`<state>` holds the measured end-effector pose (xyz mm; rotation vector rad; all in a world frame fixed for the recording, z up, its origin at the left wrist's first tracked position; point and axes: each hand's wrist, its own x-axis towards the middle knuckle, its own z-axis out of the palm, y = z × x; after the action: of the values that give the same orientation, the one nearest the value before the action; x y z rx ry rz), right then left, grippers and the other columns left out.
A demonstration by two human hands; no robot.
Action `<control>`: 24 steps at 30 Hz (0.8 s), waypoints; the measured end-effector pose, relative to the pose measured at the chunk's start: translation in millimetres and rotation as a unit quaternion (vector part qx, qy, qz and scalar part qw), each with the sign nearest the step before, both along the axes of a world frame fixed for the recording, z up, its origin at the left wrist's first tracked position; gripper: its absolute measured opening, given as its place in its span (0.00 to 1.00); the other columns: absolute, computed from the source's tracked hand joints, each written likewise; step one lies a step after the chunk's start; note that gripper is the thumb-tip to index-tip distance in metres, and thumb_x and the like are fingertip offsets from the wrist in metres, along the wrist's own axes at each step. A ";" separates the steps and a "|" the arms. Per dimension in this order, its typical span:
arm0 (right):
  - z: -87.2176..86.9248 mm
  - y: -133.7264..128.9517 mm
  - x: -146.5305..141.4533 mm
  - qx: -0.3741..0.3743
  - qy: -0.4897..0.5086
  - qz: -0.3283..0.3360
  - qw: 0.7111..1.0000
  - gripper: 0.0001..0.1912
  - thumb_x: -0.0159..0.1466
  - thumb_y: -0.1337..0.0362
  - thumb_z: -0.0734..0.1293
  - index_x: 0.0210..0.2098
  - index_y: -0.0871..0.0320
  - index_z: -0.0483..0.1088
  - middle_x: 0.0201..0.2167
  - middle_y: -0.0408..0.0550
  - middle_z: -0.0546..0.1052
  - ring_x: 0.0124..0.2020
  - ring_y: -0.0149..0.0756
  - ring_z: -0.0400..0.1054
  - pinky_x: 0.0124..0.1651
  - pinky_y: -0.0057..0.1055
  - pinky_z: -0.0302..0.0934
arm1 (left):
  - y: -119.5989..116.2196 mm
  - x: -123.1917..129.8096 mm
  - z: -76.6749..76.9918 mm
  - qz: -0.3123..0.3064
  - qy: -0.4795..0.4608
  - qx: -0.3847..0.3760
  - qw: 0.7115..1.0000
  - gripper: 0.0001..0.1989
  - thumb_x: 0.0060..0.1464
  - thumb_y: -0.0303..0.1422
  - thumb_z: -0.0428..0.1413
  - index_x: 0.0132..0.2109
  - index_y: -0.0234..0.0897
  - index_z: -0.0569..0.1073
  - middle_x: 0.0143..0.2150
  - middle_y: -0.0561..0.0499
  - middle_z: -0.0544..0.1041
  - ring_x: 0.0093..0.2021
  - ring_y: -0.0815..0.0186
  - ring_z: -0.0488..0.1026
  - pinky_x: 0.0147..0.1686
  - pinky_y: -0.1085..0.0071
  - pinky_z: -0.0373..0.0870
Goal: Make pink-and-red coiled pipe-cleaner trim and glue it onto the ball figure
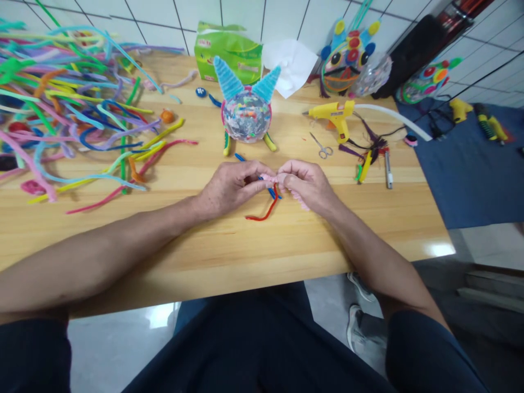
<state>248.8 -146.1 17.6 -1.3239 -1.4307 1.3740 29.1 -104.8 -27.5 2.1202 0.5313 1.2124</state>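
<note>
Near the middle of the table, my left hand [234, 188] pinches one end of a pink fuzzy strip [268, 178]. My right hand [309, 185] closes on the same strip just to the right, and part of it hangs out below the fingers. A red pipe cleaner [268, 212] dangles from between the hands and curls left over the wood. Blue pieces [239, 157] show behind and under my left fingers. Beyond the hands stands a clear round figure [246, 115] with two light-blue ears and yellow-green feet.
Many coloured pipe cleaners [82, 120] are heaped at the left. Behind stand a green tissue pack [229, 54] and decorated figures [346, 60]. To the right lie small scissors [322, 148], a yellow glue gun [336, 115] and a cutter [388, 172]. A person's shoes [355, 325] show below.
</note>
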 end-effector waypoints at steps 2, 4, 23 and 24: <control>0.0 -0.9 -1.1 0.004 0.001 -0.004 1.000 0.10 0.63 0.58 0.75 0.32 0.57 0.74 0.22 0.38 0.75 0.15 0.23 0.57 0.14 0.22 0.49 | -0.5 -0.9 0.9 0.007 0.002 0.019 1.000 0.12 0.73 0.41 0.63 0.48 0.36 0.84 0.36 0.49 0.87 0.29 0.72 0.78 0.30 0.77 0.70; 0.6 -1.8 -2.3 0.013 0.007 -0.006 1.000 0.10 0.64 0.59 0.75 0.31 0.57 0.74 0.22 0.38 0.75 0.16 0.23 0.58 0.15 0.22 0.50 | -1.0 -1.5 1.7 0.013 0.005 0.033 0.999 0.12 0.73 0.41 0.62 0.48 0.37 0.84 0.37 0.49 0.87 0.30 0.72 0.79 0.30 0.77 0.70; 4.1 -5.9 -6.8 0.009 0.012 -0.011 1.000 0.11 0.62 0.56 0.74 0.30 0.56 0.74 0.21 0.39 0.74 0.17 0.24 0.59 0.17 0.23 0.52 | -0.1 -2.7 0.1 0.022 0.017 0.076 0.997 0.10 0.73 0.40 0.63 0.49 0.40 0.86 0.41 0.47 0.90 0.38 0.67 0.86 0.40 0.75 0.80; 4.4 -6.1 -7.0 0.011 0.013 -0.011 1.000 0.11 0.62 0.57 0.74 0.30 0.56 0.74 0.21 0.39 0.74 0.17 0.24 0.59 0.17 0.23 0.52 | -0.5 -3.1 1.1 0.021 0.017 0.076 0.997 0.10 0.73 0.40 0.63 0.49 0.39 0.86 0.41 0.47 0.90 0.37 0.67 0.86 0.39 0.75 0.80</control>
<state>241.9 -152.2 21.9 -1.2979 -1.4066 1.3530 26.0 -105.3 -26.4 2.2707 0.5174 1.2771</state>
